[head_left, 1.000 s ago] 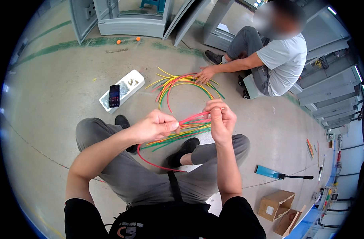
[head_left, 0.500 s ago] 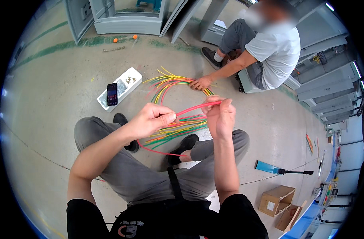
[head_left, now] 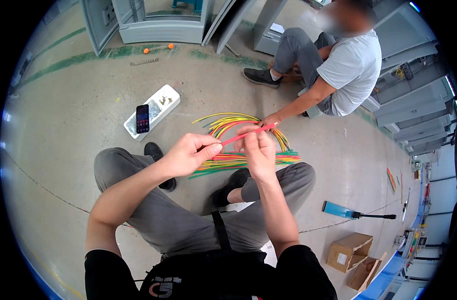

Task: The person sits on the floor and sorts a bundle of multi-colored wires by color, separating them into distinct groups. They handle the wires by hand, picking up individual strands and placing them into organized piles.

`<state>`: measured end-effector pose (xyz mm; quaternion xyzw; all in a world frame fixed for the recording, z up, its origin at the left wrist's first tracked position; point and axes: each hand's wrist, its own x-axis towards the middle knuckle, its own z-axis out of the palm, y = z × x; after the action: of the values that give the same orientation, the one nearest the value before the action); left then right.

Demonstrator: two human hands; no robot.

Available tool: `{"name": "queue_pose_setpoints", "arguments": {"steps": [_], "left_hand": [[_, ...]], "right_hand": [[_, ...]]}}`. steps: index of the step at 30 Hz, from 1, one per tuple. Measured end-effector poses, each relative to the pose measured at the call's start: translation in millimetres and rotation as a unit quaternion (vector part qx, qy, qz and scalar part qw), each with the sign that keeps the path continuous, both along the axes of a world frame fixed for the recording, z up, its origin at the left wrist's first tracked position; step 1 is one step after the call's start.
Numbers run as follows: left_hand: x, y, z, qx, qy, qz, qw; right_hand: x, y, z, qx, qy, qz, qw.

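A red wire [head_left: 234, 139] is stretched on a slight upward slope between my two hands. My left hand [head_left: 192, 153] pinches it at the lower left, thumb against the fingers. Over at the right, my right hand [head_left: 259, 154] has its fingers closed on the wire, and a short end with a pale tip sticks out past them. Below and beyond my hands, a bundle of yellow, green and red wires [head_left: 228, 166] lies on the floor in front of my feet. Part of the bundle is hidden behind my hands.
A co-worker [head_left: 356, 65] sits at the far right, one hand on the curved wires. A white foam box [head_left: 164, 107] with a phone [head_left: 142, 118] on it stands at the left. At the right lie a blue tool with a black handle [head_left: 338, 210] and cardboard boxes [head_left: 349, 251].
My right hand has moved left along the red wire, closer to my left hand. The co-worker's hand has shifted right and nearer, and the curved wires have moved with it.
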<state>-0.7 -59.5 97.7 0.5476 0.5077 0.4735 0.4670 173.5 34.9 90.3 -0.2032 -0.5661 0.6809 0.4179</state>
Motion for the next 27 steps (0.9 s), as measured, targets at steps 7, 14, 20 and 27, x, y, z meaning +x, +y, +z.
{"name": "queue_pose_setpoints", "arguments": {"steps": [7,14,20,27], "left_hand": [[-2.4,3.4,5.1,-0.049,0.019,-0.016,0.998],[-4.1,2.5,8.3,-0.049,-0.016,-0.036,0.998],[3.2,5.0,-6.8,-0.040,0.030,0.005,0.999],[0.9,12.6,-1.2,-0.037,0.090,-0.007,0.995]], "right_hand": [[10.2,12.5,14.7,0.003,-0.094,0.041,0.995],[38.0,46.3,19.4,-0.137,0.050,0.000,0.989],[44.1,45.4,16.4,0.030,-0.059,-0.027,0.997],[51.3,50.1,2.4,-0.022,-0.060,-0.046,0.997]]}}
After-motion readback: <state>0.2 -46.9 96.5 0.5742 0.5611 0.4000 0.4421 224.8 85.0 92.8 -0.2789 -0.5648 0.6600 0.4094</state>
